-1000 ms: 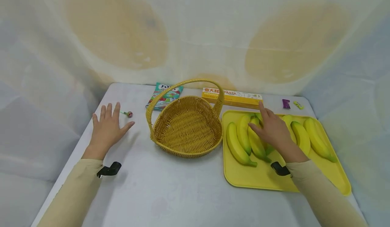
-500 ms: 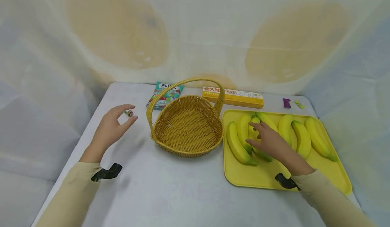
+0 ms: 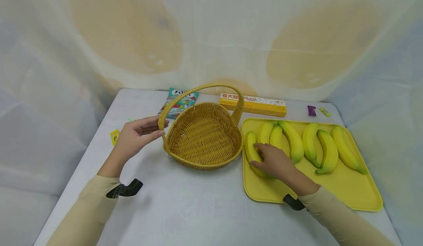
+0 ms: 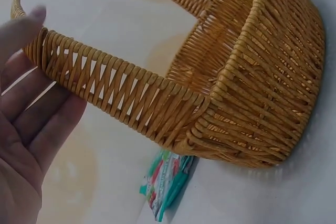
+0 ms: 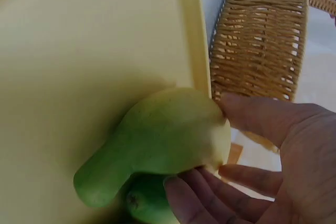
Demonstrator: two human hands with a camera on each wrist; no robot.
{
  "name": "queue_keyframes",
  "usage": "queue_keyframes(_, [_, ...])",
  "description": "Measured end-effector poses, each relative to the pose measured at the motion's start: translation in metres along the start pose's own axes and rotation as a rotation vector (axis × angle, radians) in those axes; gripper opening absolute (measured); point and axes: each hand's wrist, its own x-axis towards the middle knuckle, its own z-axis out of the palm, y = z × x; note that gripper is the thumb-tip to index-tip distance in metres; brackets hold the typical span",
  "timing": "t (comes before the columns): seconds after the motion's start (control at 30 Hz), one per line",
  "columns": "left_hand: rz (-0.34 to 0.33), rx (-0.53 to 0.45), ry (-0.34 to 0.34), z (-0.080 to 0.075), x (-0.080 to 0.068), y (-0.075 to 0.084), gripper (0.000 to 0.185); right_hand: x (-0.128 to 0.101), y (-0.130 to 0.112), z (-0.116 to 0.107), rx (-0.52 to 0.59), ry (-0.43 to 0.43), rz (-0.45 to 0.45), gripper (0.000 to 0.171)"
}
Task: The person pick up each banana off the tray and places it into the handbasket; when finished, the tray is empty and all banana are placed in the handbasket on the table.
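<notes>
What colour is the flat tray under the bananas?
Yellow; the flat plastic tray shows best in the head view.

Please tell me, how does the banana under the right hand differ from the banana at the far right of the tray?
The leftmost banana lies next to the basket, and the right hand grips it; the rightmost banana lies untouched by the tray's right rim. The hand hides part of the leftmost banana; the rightmost banana shows whole. Both are yellow with green ends and lie flat on the yellow tray.
</notes>
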Motion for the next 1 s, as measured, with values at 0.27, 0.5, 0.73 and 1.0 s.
queue_keyframes(0.27, [-0.006,-0.002,0.054,0.006,0.0,0.001,0.04,0.005,-0.006,0.003,0.038,-0.015,0.039,0.071])
queue_keyframes(0.5, [0.009,0.03,0.068,0.008,0.0,0.001,0.035,0.0,-0.008,-0.006,0.043,-0.002,0.018,0.07])
queue_keyframes(0.73, [0.031,0.015,0.082,0.009,-0.001,0.0,0.035,-0.011,-0.006,-0.035,0.09,0.044,-0.036,0.068])
queue_keyframes(1.0, [0.022,-0.002,0.082,0.01,-0.001,-0.001,0.036,-0.023,-0.023,-0.067,0.099,0.053,-0.133,0.064])
